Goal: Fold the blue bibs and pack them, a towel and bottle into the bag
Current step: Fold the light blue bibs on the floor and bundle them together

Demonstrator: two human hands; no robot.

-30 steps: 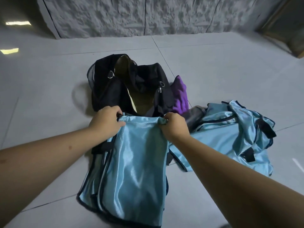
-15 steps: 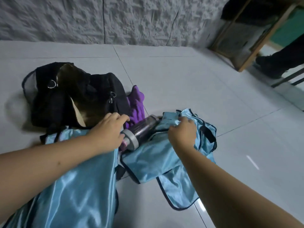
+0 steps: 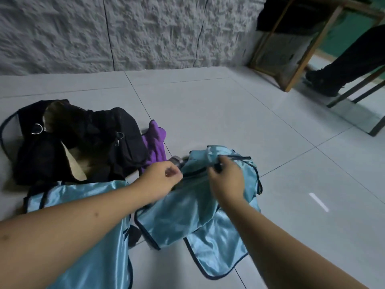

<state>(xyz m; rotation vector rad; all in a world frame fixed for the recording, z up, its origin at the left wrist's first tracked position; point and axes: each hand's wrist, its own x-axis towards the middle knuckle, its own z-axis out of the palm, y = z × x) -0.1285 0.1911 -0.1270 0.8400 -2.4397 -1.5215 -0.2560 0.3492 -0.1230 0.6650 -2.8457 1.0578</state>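
Pale grey floor tiles [image 3: 208,105] run back to a rough white wall [image 3: 145,32], and off in the far right corner a wooden-framed stand [image 3: 300,59] leans beside someone's dark trouser leg and shoe [image 3: 325,82].

From the head camera, the black bag [image 3: 79,142] lies open on the floor, up and to the left of both hands, its mouth gaping toward the person. The purple towel [image 3: 155,142] stands bunched against the bag's right side, just beyond the left hand. One blue bib [image 3: 83,236] lies flat under the left forearm, its long axis running from the bag toward the person. A second blue bib [image 3: 200,209] is crumpled beneath the right hand, with a loose panel trailing toward the person and to the right. Only the grey end of the bottle [image 3: 177,159] shows, poking out between the two hands and half buried in that bib; its direction is hard to judge.

The left hand [image 3: 160,178] reaches forward, fingers curled loosely inward near the bottle; whether they hold anything I cannot tell. The right hand [image 3: 227,176] is blurred, knuckles up, fingers pinching the dark-edged top of the crumpled bib and lifting it a little off the floor.
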